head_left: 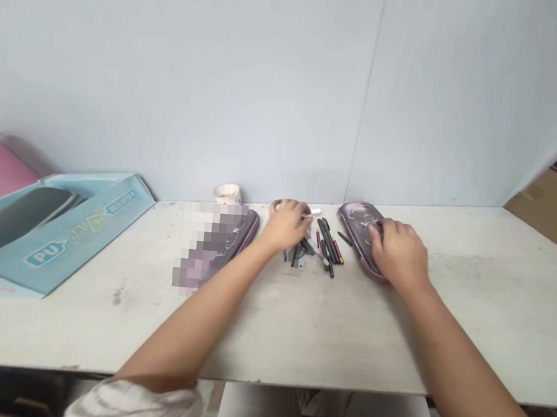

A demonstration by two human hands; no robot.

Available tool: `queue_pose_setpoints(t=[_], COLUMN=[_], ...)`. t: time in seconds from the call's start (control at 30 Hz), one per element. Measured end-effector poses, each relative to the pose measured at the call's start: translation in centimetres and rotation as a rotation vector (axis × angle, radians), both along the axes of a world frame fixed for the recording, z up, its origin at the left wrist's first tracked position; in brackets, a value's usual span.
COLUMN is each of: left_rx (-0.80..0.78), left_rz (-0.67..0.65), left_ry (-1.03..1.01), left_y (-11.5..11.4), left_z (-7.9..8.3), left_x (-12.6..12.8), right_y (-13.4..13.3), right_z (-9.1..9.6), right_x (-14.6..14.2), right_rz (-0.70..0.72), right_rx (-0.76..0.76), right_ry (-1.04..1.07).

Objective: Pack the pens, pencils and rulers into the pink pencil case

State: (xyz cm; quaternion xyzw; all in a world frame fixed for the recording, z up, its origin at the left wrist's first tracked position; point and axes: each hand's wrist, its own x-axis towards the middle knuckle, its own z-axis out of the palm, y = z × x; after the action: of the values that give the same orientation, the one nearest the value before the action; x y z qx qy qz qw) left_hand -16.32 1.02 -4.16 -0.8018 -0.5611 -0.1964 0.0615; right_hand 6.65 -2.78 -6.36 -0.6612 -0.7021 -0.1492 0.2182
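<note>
Sleeve (pixel 135 408) at seven o'clock. On the bench (pixel 302 332), the right hand (pixel 403 253) drapes fingers over a case (pixel 358 222), three o'clock from pens (pixel 330 239) under the left hand (pixel 287 225); neither grip is certain. Case looks light, stiff: hold its sides.

indoor workspace, exact kind unclear: scuffed table (pixel 321 331), panelled wall (pixel 220 88), brown cardboard (pixel 551 204)

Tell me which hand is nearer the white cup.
Left. The left hand is a little right of the cup; the right hand is farther right, on a case.
</note>
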Motion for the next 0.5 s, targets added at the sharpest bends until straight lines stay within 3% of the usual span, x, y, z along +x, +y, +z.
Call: queue_pose_setpoints(t=[0.07,0.17,0.27,0.37,0.5], left_rx=[0.031,-0.019,-0.292,-0.569,-0.668], left_rz=[0.147,0.497,0.751,0.788,0.661], left_ry=[0.065,0.144,-0.012,-0.322,-0.745], left_y=[-1.1,-2.6,-3.7,-4.7,-6.4], left_z=[1.1,2.0,2.1,1.7,1.7], left_x=[-3.1,-8.2,-12.2,-13.9,-13.4], right_y=[0.4,0.4,0.0,-0.4,-1.0], right_z=[-0.1,-0.4,-0.4,-0.1,0.7], right_x=[0.8,-0.1,-2.4,-4.2,-5.4], right_rz=[0.0,0.074,0.177,0.259,0.402], right_rx=[-0.042,-0.101,-0.123,-0.102,-0.048], right_ry=[-0.014,-0.015,0.004,0.036,0.134])
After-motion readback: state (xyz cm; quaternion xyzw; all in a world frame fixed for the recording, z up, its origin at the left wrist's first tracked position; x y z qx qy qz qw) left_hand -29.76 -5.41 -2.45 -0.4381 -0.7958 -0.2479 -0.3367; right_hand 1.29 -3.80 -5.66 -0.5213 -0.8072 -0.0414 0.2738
